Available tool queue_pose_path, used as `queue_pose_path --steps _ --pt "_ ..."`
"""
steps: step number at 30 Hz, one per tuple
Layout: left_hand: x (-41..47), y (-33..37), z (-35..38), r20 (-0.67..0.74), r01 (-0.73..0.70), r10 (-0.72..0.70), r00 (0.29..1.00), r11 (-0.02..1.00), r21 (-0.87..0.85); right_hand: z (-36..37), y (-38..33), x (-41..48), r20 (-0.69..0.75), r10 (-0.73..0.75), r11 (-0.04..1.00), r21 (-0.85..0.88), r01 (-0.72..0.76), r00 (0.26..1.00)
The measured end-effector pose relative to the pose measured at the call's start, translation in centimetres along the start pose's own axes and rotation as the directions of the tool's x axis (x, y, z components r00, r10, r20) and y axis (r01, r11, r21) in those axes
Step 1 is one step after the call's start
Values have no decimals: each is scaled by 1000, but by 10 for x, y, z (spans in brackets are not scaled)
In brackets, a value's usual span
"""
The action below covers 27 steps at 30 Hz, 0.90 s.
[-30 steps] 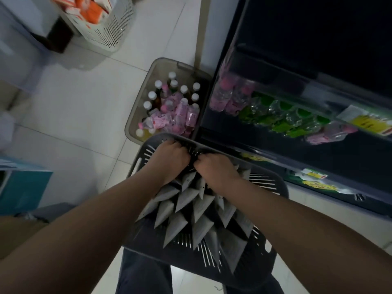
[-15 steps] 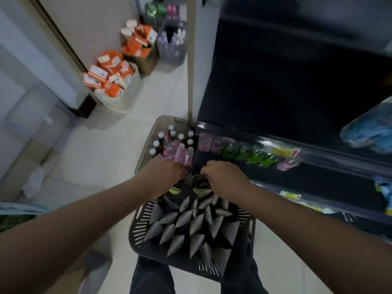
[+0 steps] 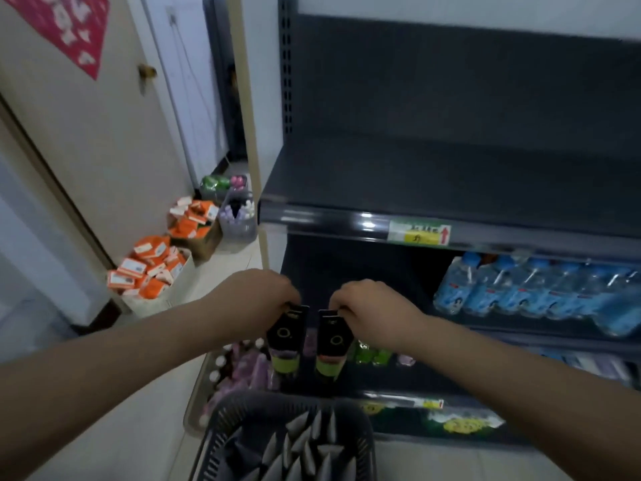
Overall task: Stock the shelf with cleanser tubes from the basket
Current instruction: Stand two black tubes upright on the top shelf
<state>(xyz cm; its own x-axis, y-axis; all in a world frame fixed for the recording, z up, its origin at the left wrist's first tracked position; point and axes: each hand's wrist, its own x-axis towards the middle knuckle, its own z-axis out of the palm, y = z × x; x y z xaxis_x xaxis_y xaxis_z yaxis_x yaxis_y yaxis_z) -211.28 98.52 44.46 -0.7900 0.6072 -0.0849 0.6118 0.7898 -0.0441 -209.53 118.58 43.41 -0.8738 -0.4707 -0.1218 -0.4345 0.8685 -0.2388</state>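
Pinching firmly now: left hand (image 3: 256,296) is gripping the flat top end of one black tube (image 3: 286,338), right hand (image 3: 374,314) is doing the same with a second tube (image 3: 331,345), and the pair are hanging green-banded end down, side by side and just apart. Below them, nearest the person, the dark basket (image 3: 222,421) is sitting with more tubes (image 3: 305,442) packed inside, crimped ends up. Just past it, a beige bin (image 3: 194,407) of pink bottles is resting on the floor beside the shelving. Further up, water bottles (image 3: 520,289) are lining up under the dark shelf (image 3: 416,175) with its green price label (image 3: 419,232). Way back left, orange boxes (image 3: 149,269) are sitting heaped in floor bins.
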Motion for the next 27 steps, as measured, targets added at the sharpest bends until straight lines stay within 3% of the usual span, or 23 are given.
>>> queue_pose_path --steps 5,14,27 --pt "2 13 -67 -78 -74 73 994 997 -8 -61 -5 -29 -88 4 1000 -23 -6 996" --pt "31 15 -158 -157 -71 51 986 989 -127 -160 1 -52 -238 28 996 -81 -48 971" --pt "117 -17 -239 -334 -27 -6 942 995 -96 -268 56 3 -386 115 976 -127 -176 915"
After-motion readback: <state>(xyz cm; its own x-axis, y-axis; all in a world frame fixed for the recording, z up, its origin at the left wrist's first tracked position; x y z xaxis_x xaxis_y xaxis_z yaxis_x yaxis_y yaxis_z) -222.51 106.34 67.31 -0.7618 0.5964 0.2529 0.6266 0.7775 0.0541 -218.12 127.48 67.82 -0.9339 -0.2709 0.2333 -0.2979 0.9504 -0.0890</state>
